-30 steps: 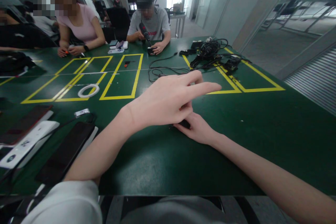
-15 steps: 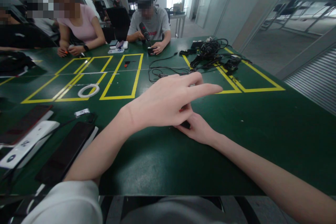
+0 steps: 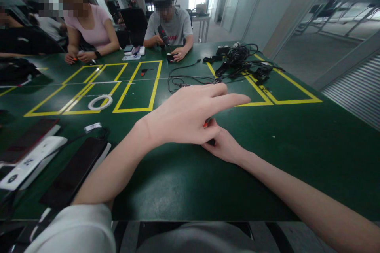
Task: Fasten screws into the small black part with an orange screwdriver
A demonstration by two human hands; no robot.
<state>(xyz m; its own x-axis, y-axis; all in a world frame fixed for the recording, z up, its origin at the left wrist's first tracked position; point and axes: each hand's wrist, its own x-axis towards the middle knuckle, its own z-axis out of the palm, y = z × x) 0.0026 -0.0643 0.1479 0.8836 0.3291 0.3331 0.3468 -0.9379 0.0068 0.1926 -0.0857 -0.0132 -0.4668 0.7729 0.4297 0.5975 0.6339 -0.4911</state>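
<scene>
Left hand (image 3: 190,114) hovers above the green table (image 3: 311,146), knuckles up – one finger stuck out straight to the right, the others partly bent, underside hidden. An orange bit (image 3: 205,125) shows just below it; can't tell if the fingers grip it. Right hand (image 3: 227,142) sits low, just beneath and beside the left – thumb and fingers closed around a small black thing (image 3: 211,141), mostly covered, so its shape is unclear. That black thing is at the middle of the near table, under the left hand's thumb side.

To the left: a dark phone (image 3: 75,170), a white power strip (image 3: 32,162) and a second phone (image 3: 29,138), close together by the left forearm. Further off, a white ring (image 3: 99,108) lies flat at the yellow tape lines (image 3: 133,110), and a small orange and black piece (image 3: 143,73) lies inside one taped box. Tangled black cables (image 3: 237,57) are heaped at far right. Across the table, a person in a grey shirt (image 3: 181,23) holds a power screwdriver (image 3: 163,35) over a small dark item; a person in a pink top (image 3: 93,23) sits further left.
</scene>
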